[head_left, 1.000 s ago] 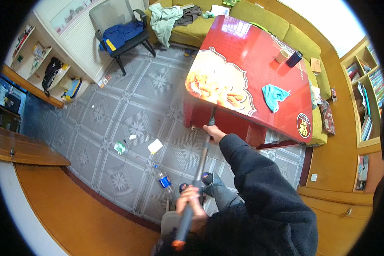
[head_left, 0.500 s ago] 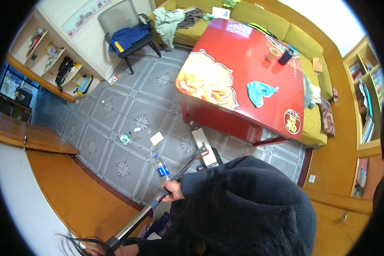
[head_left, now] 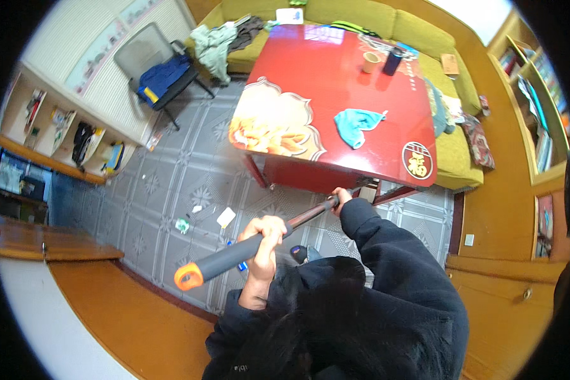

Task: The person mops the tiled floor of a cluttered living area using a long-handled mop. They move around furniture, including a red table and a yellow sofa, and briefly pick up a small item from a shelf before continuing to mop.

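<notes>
A long-handled flat mop (head_left: 307,217) slants across in front of me, with a thick grey grip and an orange end cap towards the lower left. My left hand (head_left: 265,239) is closed around the mop's grey grip. Further down the pole, close to the front edge of the red table (head_left: 310,82), my right hand (head_left: 342,199) is wrapped around it. The mop's far end reaches under the table, where its head is mostly hidden. Behind my left hand and wrist, a plastic bottle with a blue label (head_left: 242,266) shows only in small part on the floor.
Litter lies on the grey tiled floor: a white card (head_left: 226,218) and a green-and-white wrapper (head_left: 182,225). A turquoise cloth (head_left: 357,126), a paper cup (head_left: 370,61) and a dark bottle (head_left: 392,61) are on the table. A chair (head_left: 164,81) stands beyond, left of a yellow-green sofa (head_left: 424,35).
The mop's grip end has risen and swung rightward; its head has gone from the open floor to under the table. My right hand has moved right and forward along with it.
</notes>
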Motion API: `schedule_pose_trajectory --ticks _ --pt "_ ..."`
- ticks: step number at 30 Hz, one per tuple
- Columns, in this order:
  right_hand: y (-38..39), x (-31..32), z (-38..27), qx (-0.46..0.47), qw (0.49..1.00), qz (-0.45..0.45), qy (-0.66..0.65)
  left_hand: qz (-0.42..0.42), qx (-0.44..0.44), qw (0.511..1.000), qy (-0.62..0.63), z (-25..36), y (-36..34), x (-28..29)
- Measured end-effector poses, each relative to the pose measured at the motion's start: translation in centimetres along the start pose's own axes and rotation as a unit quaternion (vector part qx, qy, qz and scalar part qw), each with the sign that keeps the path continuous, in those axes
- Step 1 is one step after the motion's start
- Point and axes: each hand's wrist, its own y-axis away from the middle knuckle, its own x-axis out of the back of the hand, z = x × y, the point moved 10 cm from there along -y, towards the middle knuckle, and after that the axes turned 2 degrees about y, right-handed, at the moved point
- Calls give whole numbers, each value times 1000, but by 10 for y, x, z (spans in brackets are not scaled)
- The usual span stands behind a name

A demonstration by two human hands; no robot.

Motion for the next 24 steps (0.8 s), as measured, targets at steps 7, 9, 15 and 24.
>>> schedule_pose_trajectory --ticks 7,9,15,24 --pt "16 -55 81 -7 976 -24 215 202 -15 962 -183 85 49 55" --pt "45 -102 154 -56 978 -60 192 275 -94 913 -286 149 77 80" --pt "185 -228 315 -256 922 -151 250 269 -175 916 -241 279 160 119" --pt "264 -285 344 -342 888 -225 210 178 -109 962 -178 363 127 189"
